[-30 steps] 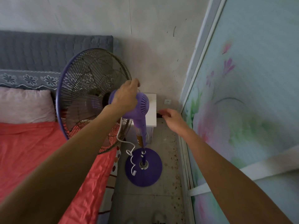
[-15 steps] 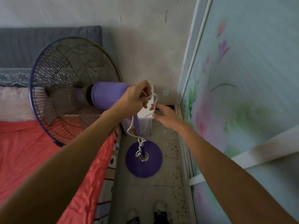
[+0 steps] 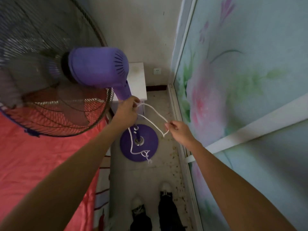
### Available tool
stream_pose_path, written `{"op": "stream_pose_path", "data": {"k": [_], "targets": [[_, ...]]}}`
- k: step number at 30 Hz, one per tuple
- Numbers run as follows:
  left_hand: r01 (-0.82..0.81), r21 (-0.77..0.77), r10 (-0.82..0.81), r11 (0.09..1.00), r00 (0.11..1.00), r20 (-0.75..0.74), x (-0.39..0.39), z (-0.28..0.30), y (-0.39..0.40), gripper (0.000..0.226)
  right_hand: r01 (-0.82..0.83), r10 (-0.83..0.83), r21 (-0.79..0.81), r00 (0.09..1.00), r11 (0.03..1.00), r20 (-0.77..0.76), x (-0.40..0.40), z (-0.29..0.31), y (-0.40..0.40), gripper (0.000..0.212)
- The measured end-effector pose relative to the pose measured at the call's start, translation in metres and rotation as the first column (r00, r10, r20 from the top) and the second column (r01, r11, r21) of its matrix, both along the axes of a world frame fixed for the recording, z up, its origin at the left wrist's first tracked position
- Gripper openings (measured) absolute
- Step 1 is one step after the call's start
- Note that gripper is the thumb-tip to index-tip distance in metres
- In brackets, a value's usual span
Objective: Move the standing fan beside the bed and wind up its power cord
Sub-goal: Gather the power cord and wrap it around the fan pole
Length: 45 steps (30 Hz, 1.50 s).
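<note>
The purple standing fan (image 3: 98, 65) stands on the floor between the bed (image 3: 41, 155) and the painted wall, its round base (image 3: 126, 147) under my hands and its wire cage over the bed's edge. My left hand (image 3: 127, 109) grips the fan's neck just below the motor housing and also holds the white power cord (image 3: 153, 110). My right hand (image 3: 178, 129) pinches a loop of that cord, stretched out to the right. The rest of the cord hangs down and lies tangled on the base, ending near its front rim.
A white bedside cabinet (image 3: 138, 80) stands behind the fan against the back wall, with a wall socket (image 3: 157, 71) beside it. A flower-painted sliding panel (image 3: 241, 89) runs along the right. My feet (image 3: 153, 205) stand on the narrow speckled floor strip.
My left hand slid from the motor housing down to the fan's neck. My right hand took the cord and pulled a loop out to the right. The view came closer to the fan.
</note>
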State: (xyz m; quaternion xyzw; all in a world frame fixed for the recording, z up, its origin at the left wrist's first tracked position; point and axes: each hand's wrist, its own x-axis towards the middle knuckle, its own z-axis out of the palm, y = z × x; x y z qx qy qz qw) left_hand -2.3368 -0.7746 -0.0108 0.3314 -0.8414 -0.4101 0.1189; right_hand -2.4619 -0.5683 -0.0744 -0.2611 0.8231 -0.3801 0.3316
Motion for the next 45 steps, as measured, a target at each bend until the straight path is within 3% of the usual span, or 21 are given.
{"op": "stream_pose_path", "data": {"k": [4,7,11,14,17,19,22,24,26,29,30,33,34,35,37,39,41,43,45], "targets": [[-0.073,-0.012,0.073,0.997,0.994,0.078,0.005,-0.062,-0.009,0.014,0.01,-0.01,0.046,1.0,0.999,0.01,0.006,-0.037,-0.008,0.03],[-0.245,0.245,0.227,0.938,0.969,0.101,0.004,-0.113,-0.017,0.017,-0.019,0.011,0.102,0.996,0.995,0.084,0.004,-0.071,-0.019,0.041],[-0.384,0.552,0.378,0.741,0.917,0.13,-0.008,-0.173,-0.022,0.03,-0.09,0.022,0.144,0.909,0.985,0.416,-0.003,-0.12,-0.033,0.047],[-0.423,0.761,0.476,0.492,0.863,0.172,-0.019,-0.206,-0.024,0.034,-0.031,-0.051,0.114,0.757,0.993,0.651,-0.004,-0.148,-0.041,0.042],[-0.333,0.934,0.509,0.129,0.83,0.226,-0.028,-0.227,-0.026,0.037,-0.044,-0.045,0.097,0.655,0.994,0.754,-0.006,-0.168,-0.043,0.042],[-0.278,0.96,0.551,-0.04,0.795,0.254,-0.032,-0.234,-0.03,0.041,-0.063,-0.031,0.088,0.614,0.994,0.789,-0.007,-0.177,-0.044,0.05],[-0.179,0.954,0.633,-0.24,0.717,0.294,-0.038,-0.24,-0.037,0.044,-0.152,0.022,0.13,0.728,0.98,0.685,-0.002,-0.185,-0.056,0.053],[-0.144,0.946,0.676,-0.289,0.669,0.309,-0.042,-0.243,-0.041,0.043,-0.249,0.132,0.162,0.845,0.955,0.519,0.004,-0.189,-0.064,0.053],[-0.164,0.957,0.699,-0.239,0.655,0.287,-0.048,-0.243,-0.041,0.037,-0.288,0.199,0.133,0.867,0.949,0.458,0.009,-0.197,-0.067,0.053],[-0.255,0.963,0.68,-0.091,0.69,0.247,-0.055,-0.24,-0.035,0.029,-0.213,0.151,0.025,0.767,0.977,0.624,0.018,-0.206,-0.059,0.047],[-0.318,0.948,0.655,0.012,0.719,0.233,-0.056,-0.241,-0.032,0.026,-0.169,0.119,0.015,0.752,0.986,0.648,0.021,-0.207,-0.057,0.045],[-0.509,0.665,0.521,0.546,0.828,0.206,-0.054,-0.243,-0.019,0.023,-0.015,0.006,0.01,0.798,1.0,0.603,0.027,-0.209,-0.055,0.039],[-0.492,0.543,0.461,0.681,0.863,0.204,-0.051,-0.244,-0.014,0.031,0.029,-0.024,0.001,0.809,1.0,0.587,0.028,-0.209,-0.056,0.039],[-0.44,0.487,0.386,0.755,0.898,0.213,-0.047,-0.246,-0.007,0.043,0.055,-0.04,-0.01,0.815,0.998,0.578,0.029,-0.207,-0.056,0.04],[-0.353,0.56,0.217,0.749,0.93,0.296,-0.04,-0.251,0.006,0.068,0.04,-0.018,-0.026,0.816,0.999,0.577,0.031,-0.204,-0.056,0.043],[-0.294,0.638,0.101,0.712,0.941,0.322,-0.036,-0.256,0.013,0.058,-0.048,0.065,-0.044,0.801,0.998,0.595,0.034,-0.2,-0.055,0.045],[-0.261,0.682,0.14,0.683,0.964,0.228,-0.036,-0.257,0.013,0.031,-0.182,0.173,-0.039,0.818,0.983,0.548,0.038,-0.198,-0.051,0.048],[-0.283,0.717,0.204,0.637,0.959,0.198,-0.04,-0.256,0.008,0.03,-0.358,0.311,0.026,0.844,0.933,0.436,0.04,-0.199,-0.043,0.053],[-0.318,0.739,0.24,0.593,0.947,0.215,-0.041,-0.26,0.005,0.03,-0.457,0.375,0.083,0.81,0.886,0.451,0.045,-0.202,-0.033,0.052]]}}
